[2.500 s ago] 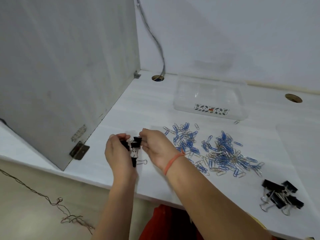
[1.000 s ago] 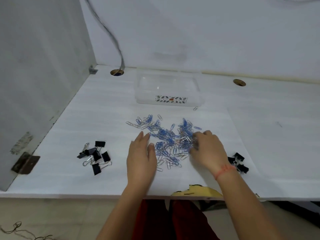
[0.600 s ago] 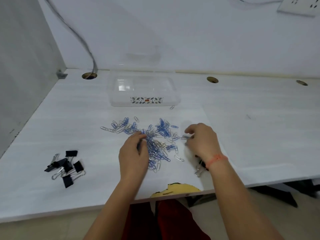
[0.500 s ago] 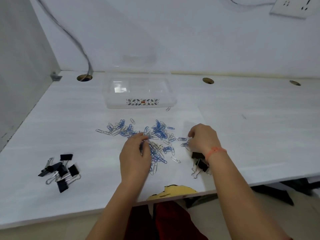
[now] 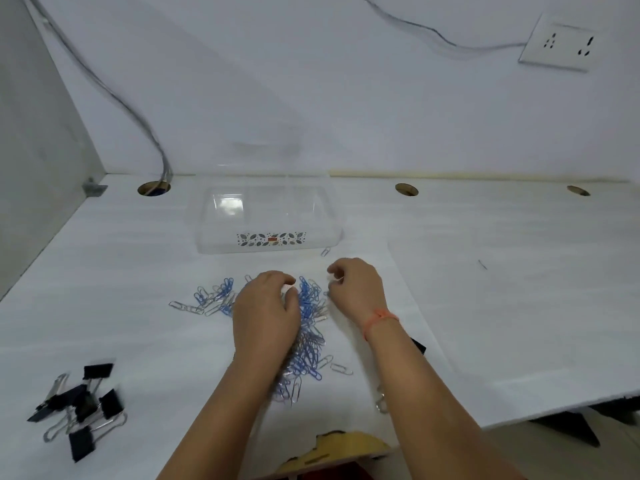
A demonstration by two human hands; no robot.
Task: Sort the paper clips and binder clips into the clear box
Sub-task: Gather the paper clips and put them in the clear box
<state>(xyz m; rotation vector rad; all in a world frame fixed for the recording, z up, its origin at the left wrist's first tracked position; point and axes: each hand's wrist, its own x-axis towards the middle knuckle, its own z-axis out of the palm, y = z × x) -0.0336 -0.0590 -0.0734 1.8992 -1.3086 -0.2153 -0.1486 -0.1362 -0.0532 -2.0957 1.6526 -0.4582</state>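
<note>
- The left hand (image 5: pixel 266 315) lay at the centre of the frame on top of the paper clips (image 5: pixel 309 344), its fingers curled down into the heap and closed on some of them.
- The right hand (image 5: pixel 356 289), just right of centre, had its fingers bent and the thumb close to the forefinger above the heap's upper right edge; whether it held a clip could not be told.
- An orange band (image 5: pixel 381 318) circled the right wrist.
- The blue and silver paper clips spread over the white desk (image 5: pixel 519 306) from left of centre down towards the lower middle.
- One stray clip (image 5: pixel 325 251) lay just beside the lower right corner of the clear box (image 5: pixel 266 220).
- The clear box stood above the hands, apart from the heap, near the back wall.
- A cluster of black binder clips (image 5: pixel 79 407) sat at the lower left, well apart from the heap.
- Another black clip (image 5: pixel 418 346) showed partly behind the right forearm.
- A wall socket (image 5: pixel 557 43) was at the upper right.
</note>
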